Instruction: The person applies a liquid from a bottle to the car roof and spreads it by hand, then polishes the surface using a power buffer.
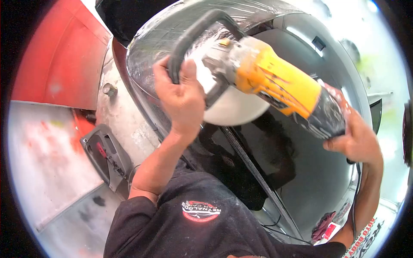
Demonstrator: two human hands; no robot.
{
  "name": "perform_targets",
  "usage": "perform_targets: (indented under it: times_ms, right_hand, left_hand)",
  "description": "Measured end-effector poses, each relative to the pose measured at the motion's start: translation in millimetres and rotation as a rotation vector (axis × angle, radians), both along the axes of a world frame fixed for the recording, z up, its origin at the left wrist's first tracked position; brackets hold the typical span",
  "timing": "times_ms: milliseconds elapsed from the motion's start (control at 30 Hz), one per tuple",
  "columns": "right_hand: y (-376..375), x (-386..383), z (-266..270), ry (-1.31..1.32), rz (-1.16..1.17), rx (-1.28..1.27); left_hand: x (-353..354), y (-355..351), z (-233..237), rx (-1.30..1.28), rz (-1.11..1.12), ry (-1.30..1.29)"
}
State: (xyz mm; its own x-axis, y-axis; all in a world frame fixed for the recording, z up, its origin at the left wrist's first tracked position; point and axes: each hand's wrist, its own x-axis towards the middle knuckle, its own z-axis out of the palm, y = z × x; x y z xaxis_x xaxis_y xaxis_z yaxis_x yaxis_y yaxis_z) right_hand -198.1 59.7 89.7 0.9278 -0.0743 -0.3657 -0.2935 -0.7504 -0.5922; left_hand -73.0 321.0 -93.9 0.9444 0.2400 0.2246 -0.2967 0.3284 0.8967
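Observation:
A yellow and black car polisher [279, 77] spans the view, held between my two hands over the car. My left hand [183, 96] is closed around its black loop handle [195, 32], thumb pointing up along the bar. The fingers of my right hand [359, 135] wrap the black rear end of the polisher's body. Under the head shows the white round pad [236, 107], slightly blurred, overlapping the glossy dark car panel [320, 172]. Clear plastic film [148, 53] covers the car's surface beyond and to the left.
A grey plastic creeper or tray [107, 159] with a red-handled tool stands on the floor at left. Near it is a small metal can [109, 89]. A black cord [356, 193] hangs by my right arm. A dark red cloth [322, 225] lies at lower right.

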Motion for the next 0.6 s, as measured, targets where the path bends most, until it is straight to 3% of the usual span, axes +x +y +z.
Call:
perform_targets:
  times_ms: [67, 167, 200, 233, 300, 333, 433, 600]
  right_hand:
    - [-5, -30, 7, -0.01, -0.029, 0.057]
    - [-21, -94, 19, 0.003, -0.103, -0.106]
    - [-20, -109, 22, 0.007, -0.144, -0.178]
    - [-14, -112, 25, 0.014, -0.201, -0.121]
    - [7, -115, 34, 0.033, -0.329, -0.006]
    - [12, -113, 36, 0.031, -0.288, -0.047]
    - [24, -94, 35, 0.051, -0.17, -0.124]
    - [46, -30, 17, -0.027, 0.195, -0.278]
  left_hand:
    - [-16, -11, -3, 0.1, 0.031, -0.034]
    - [-43, -28, 6, 0.277, -0.011, -0.255]
    - [-55, -31, 11, 0.261, -0.081, -0.256]
    - [-69, -34, 20, 0.091, -0.232, -0.115]
    - [-73, -36, 14, -0.033, -0.294, -0.102]
    - [-74, -35, 15, -0.082, -0.313, -0.088]
    - [-58, -10, 4, 0.187, -0.089, -0.236]
    - [-21, 36, -11, 0.08, -0.056, -0.021]
